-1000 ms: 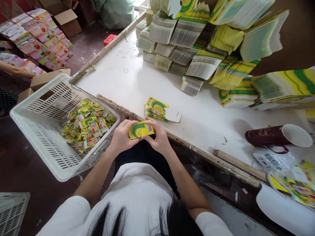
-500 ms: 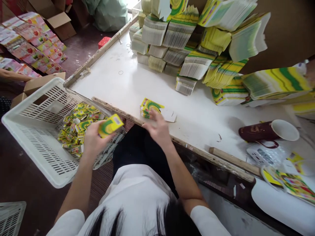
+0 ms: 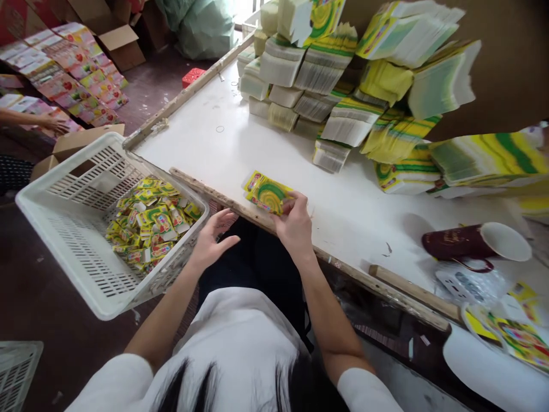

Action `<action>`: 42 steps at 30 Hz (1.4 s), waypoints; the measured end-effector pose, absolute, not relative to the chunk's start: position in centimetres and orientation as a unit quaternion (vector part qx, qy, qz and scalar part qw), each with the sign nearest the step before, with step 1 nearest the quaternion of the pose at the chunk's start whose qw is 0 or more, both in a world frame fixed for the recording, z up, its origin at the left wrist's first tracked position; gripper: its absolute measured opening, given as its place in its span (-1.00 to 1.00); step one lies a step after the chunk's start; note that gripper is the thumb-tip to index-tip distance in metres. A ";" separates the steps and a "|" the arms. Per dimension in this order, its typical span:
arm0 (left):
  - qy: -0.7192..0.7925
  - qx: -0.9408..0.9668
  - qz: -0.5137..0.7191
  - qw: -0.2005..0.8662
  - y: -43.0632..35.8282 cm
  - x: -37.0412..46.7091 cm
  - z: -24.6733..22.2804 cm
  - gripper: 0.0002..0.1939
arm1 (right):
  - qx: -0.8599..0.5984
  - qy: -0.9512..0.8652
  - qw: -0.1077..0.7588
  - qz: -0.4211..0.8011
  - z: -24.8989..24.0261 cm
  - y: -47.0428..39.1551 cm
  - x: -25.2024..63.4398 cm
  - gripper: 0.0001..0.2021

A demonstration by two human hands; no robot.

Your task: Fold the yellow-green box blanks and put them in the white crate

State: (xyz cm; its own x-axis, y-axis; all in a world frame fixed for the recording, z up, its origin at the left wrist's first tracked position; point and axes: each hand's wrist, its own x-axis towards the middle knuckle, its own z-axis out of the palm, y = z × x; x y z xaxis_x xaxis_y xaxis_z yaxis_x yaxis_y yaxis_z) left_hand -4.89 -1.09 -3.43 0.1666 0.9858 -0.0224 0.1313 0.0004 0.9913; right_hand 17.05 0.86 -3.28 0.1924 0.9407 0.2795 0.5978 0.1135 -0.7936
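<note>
Our right hand (image 3: 297, 229) had its grip closed at the near-right end of the yellow-green cartons (image 3: 266, 191), thumb pinching against fingers. They lay flat on the counter (image 3: 193, 131), close to its wooden edge (image 3: 223, 197), at the right hand's 11 o'clock. We could not tell whether 1 carton or several sat in that pinch. Our left hand (image 3: 208, 243) held nothing; its grip was spread, the thumb pointing to about 2 o'clock, between the cartons and the white basket (image 3: 60, 256). That basket stood at the left hand's 9 o'clock, with many small yellow-green boxes (image 3: 158, 223) heaped inside.

The step in hand looked to us like taking hold of the flat stock. From there, moving 1 carton cleanly called for parting it from any beneath, without creasing its end.

Around us, counting from mid-view, tall carton stacks (image 3: 330, 51) stood from 12 to 2 o'clock, and a dark mug (image 3: 454, 243) lay tipped at 3 o'clock. Toward 10 o'clock, a co-worker's hand (image 3: 54, 123) was at some pink cartons (image 3: 64, 83).
</note>
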 end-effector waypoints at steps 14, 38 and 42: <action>0.328 0.244 0.668 0.621 -0.2 0.6 -1.1 -0.42 | -0.426 -0.485 0.516 0.564 -2.5 -3.5 11.0 -0.54; 0.570 0.681 0.303 0.345 -1.5 -1.9 -1.4 -0.22 | -0.494 -0.609 0.601 0.153 -3.4 -5.8 11.4 -0.59; 0.551 0.711 0.307 0.311 -1.6 -2.6 -2.2 -0.08 | -0.483 -0.501 0.638 0.330 -3.3 -5.4 11.9 -0.50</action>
